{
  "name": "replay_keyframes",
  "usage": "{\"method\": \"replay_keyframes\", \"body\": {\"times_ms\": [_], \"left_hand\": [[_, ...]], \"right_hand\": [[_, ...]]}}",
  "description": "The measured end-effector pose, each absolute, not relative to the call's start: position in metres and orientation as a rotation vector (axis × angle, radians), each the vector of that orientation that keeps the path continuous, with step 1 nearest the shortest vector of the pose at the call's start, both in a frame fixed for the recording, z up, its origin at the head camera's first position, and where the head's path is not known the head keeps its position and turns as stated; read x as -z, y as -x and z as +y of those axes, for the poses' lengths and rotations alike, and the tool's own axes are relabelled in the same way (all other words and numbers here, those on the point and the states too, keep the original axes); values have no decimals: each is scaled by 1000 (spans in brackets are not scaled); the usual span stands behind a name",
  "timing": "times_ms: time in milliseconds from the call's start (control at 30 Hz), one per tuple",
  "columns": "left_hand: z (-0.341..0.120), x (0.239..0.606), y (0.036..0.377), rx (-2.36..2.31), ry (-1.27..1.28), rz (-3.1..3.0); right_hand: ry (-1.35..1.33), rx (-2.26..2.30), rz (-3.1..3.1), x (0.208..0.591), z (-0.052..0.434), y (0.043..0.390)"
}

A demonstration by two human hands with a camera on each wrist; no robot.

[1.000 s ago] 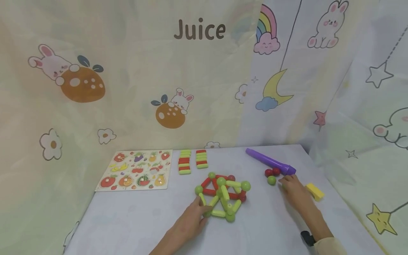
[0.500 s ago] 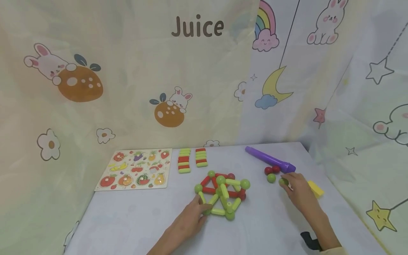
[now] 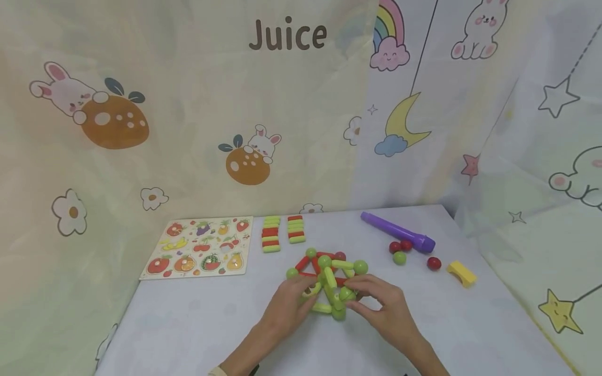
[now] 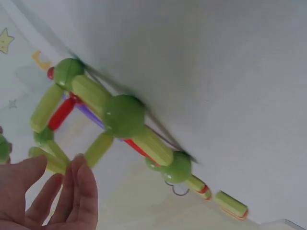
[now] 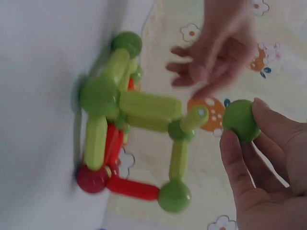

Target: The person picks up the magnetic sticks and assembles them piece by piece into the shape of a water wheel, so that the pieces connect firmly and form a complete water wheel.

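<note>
My right hand (image 3: pixel 388 308) pinches a green ball (image 5: pixel 240 120) between thumb and fingers, right beside a structure of balls and rods (image 3: pixel 329 282). In the right wrist view, a gap separates this ball from a short light-green rod (image 5: pixel 195 116) jutting from the structure's top. The structure joins green and red balls with light-green and red rods. My left hand (image 3: pixel 291 300) is at its left side, fingers loosely bent; the right wrist view shows this left hand (image 5: pixel 223 55) blurred, holding nothing visible. In the left wrist view its fingers (image 4: pixel 84 184) overlap the rods.
Red balls (image 3: pixel 394 247) and a green ball (image 3: pixel 399 258) lie by a purple tube (image 3: pixel 397 231). A dark red ball (image 3: pixel 434 263) and a yellow block (image 3: pixel 462 273) lie to the right. Back left are a fruit puzzle board (image 3: pixel 197 248) and short rods (image 3: pixel 270 235), (image 3: pixel 296 230) in two rows.
My right hand has picked up a green ball near the purple tube and carried it left to the structure. My left hand has shifted up from the structure's lower-left ball.
</note>
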State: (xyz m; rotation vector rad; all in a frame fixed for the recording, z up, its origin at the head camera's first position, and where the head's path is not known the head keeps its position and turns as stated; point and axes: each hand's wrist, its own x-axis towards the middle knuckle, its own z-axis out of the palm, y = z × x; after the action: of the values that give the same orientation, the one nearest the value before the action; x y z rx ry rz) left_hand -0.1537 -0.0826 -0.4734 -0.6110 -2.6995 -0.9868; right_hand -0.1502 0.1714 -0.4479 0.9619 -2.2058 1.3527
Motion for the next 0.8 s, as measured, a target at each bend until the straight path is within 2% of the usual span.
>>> {"method": "replay_keyframes", "body": {"times_ms": [300,800], "left_hand": [[-60,470,150,1186,660,-2701],[-49,484,153,1295,642,-2597]], "right_hand": [[-942,-1371,-2133,468,157,148],[-945,-1387,-2097,478,153,152]]}}
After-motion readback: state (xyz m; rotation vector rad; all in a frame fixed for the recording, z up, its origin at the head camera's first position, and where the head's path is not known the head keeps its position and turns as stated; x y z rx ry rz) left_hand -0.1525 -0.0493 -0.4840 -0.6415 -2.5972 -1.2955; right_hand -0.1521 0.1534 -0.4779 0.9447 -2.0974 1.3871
